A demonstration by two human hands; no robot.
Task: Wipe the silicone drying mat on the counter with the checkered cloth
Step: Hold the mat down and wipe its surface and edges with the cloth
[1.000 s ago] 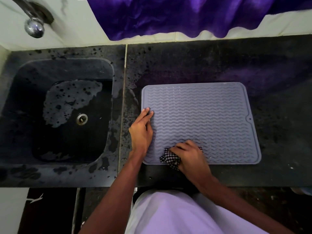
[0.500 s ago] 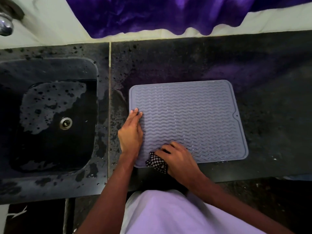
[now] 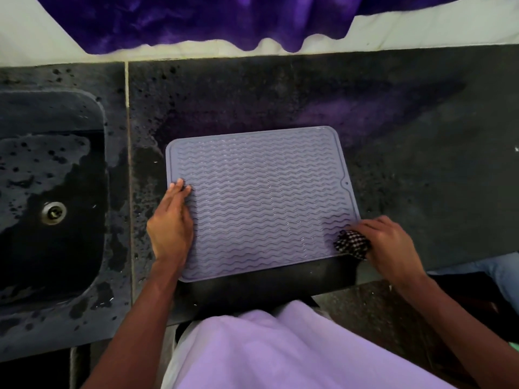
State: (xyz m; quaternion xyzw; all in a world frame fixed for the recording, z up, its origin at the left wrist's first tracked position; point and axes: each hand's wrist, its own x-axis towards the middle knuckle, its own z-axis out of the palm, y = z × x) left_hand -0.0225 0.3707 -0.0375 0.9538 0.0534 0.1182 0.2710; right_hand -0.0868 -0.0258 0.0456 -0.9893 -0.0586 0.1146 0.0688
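A grey silicone drying mat [image 3: 261,197] with wavy ridges lies flat on the dark stone counter [image 3: 407,164]. My left hand [image 3: 170,223] rests flat on the mat's left edge, fingers together and pointing away from me, holding nothing. My right hand [image 3: 389,245] presses a bunched black-and-white checkered cloth [image 3: 351,244] onto the mat's near right corner. Most of the cloth is hidden under that palm.
A dark wet sink [image 3: 50,197] with a metal drain [image 3: 54,212] sits left of the mat. A purple curtain [image 3: 196,21] hangs along the back wall. The counter's front edge runs just below the mat, close to my body.
My right hand has swept the checkered cloth along the mat's near edge from the left corner to the right corner. My left hand stays on the left edge. The view shifted rightward.
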